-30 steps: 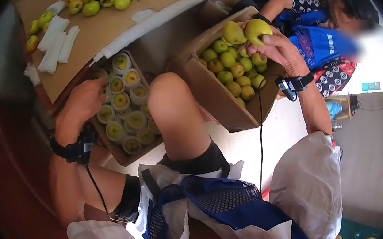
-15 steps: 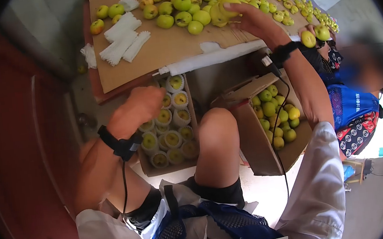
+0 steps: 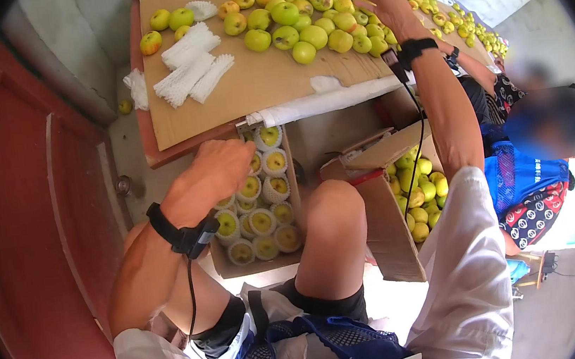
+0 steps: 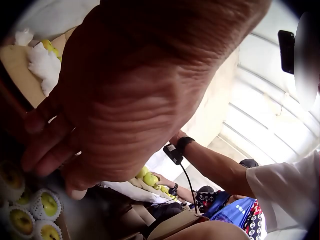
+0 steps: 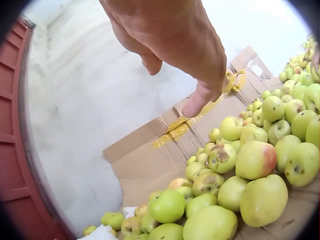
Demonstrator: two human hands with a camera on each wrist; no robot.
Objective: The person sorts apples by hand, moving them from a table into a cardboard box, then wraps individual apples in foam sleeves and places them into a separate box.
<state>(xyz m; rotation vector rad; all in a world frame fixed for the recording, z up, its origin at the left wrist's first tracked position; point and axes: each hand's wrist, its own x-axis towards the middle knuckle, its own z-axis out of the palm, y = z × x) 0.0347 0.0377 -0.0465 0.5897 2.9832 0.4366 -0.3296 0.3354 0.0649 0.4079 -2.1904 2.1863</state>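
Observation:
My left hand hovers at the upper left of a box of apples in white foam nets. The left wrist view has this hand with loosely bent fingers above netted apples, nothing visible between them; the palm side is hidden. My right hand reaches over loose green-yellow apples spread on the cardboard-covered table. In the right wrist view the empty right hand hangs above the apple pile, its fingers pointing down.
An open carton of bare apples stands right of my knee. White foam nets lie on the table's left part. Another person in a blue vest sits at the right. A red door is at the left.
My right hand has moved from above the carton to the table's pile and let go of the apples it carried. The head view has shifted; my left hand stays by the netted apples.

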